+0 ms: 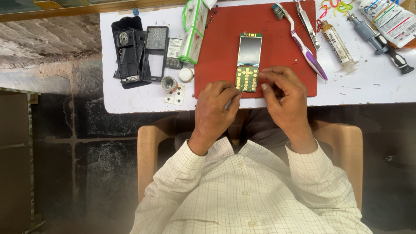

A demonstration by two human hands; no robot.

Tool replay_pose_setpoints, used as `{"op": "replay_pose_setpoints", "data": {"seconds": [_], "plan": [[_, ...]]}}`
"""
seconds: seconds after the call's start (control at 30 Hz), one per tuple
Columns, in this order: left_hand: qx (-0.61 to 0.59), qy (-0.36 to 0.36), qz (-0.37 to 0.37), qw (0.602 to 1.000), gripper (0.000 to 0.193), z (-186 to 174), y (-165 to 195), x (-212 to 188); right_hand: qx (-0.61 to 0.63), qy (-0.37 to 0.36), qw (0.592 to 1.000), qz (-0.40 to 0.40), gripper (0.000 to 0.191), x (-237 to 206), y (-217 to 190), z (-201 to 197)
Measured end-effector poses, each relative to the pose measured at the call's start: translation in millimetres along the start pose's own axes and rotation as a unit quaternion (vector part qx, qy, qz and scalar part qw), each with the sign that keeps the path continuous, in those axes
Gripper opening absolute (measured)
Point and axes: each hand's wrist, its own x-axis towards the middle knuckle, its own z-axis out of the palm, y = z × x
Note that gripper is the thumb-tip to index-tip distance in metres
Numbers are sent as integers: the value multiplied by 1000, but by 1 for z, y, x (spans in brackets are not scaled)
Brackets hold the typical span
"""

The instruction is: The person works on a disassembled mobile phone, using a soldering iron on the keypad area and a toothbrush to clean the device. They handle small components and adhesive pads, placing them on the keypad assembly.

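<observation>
A bare phone circuit board (248,63) with a small screen on top and gold keypad contacts below lies on a red mat (221,47). My left hand (215,110) rests at the mat's near edge, fingers curled, its fingertips touching the board's lower left corner. My right hand (284,94) sits just right of the board, thumb and forefinger pinched against the keypad contacts' right edge. Whether anything small sits between those fingers I cannot tell.
On the white table (130,97) left of the mat lie black phone housing parts (130,52), a keypad frame (156,52), a small round tin (169,82) and a green-and-white packet (193,30). A purple toothbrush (303,43), tweezers (307,24), a syringe tube (340,45) and a screwdriver (381,41) lie right.
</observation>
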Motion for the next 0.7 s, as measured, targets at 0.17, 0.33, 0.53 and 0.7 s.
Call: {"op": "replay_pose_setpoints", "data": {"seconds": [0.17, 0.33, 0.53, 0.7], "plan": [[1, 0, 4, 1000, 8, 0, -1, -1, -6, 5, 1000, -4, 25, -2, 1, 1], [-1, 4, 1, 1000, 8, 0, -2, -1, -3, 6, 1000, -5, 25, -3, -2, 1], [-12, 0, -10, 1000, 8, 0, -3, -1, 14, -4, 1000, 1, 23, -2, -4, 1], [-26, -1, -9, 1000, 7, -1, -6, 0, 15, -3, 1000, 11, 23, -3, -4, 1]]}}
